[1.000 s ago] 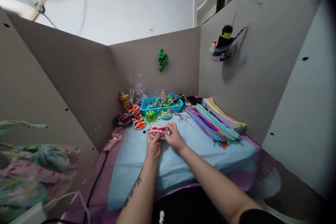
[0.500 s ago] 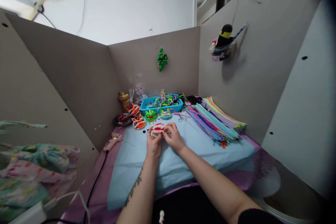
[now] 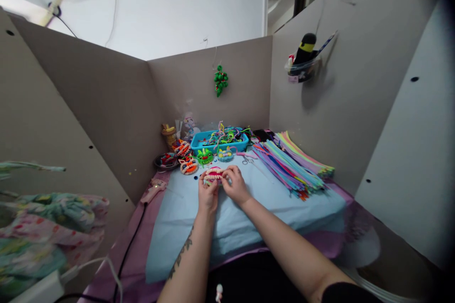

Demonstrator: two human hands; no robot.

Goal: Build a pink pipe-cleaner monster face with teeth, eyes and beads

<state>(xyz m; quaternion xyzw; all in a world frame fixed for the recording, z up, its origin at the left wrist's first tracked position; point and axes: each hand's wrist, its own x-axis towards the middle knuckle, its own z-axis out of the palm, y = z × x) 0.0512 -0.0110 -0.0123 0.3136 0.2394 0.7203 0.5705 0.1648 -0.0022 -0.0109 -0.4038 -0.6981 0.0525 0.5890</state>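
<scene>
Between my two hands is a small pipe-cleaner mouth figure (image 3: 213,174), pink inside with cream teeth-like edges. My left hand (image 3: 208,194) grips its left side, thumb in front. My right hand (image 3: 234,183) pinches its right end with thumb and fingers. Just beyond stand similar finished-looking figures: an orange one (image 3: 188,166), a green one (image 3: 204,156) and a light blue one with yellow (image 3: 225,154). Small dark round pieces (image 3: 195,178) lie left of my hands on the light blue cloth (image 3: 185,227).
A blue tray (image 3: 199,145) of tangled pipe cleaners is at the back. Bundles of straight pipe cleaners (image 3: 287,165) lie right, near scissors (image 3: 248,161). A pink glue gun (image 3: 155,191) with a black cord and a dark bowl (image 3: 166,161) sit left. Grey panels (image 3: 209,104) enclose the table.
Both hands keep their hold on the pink figure, with barely any movement. The whole view has shifted very slightly.
</scene>
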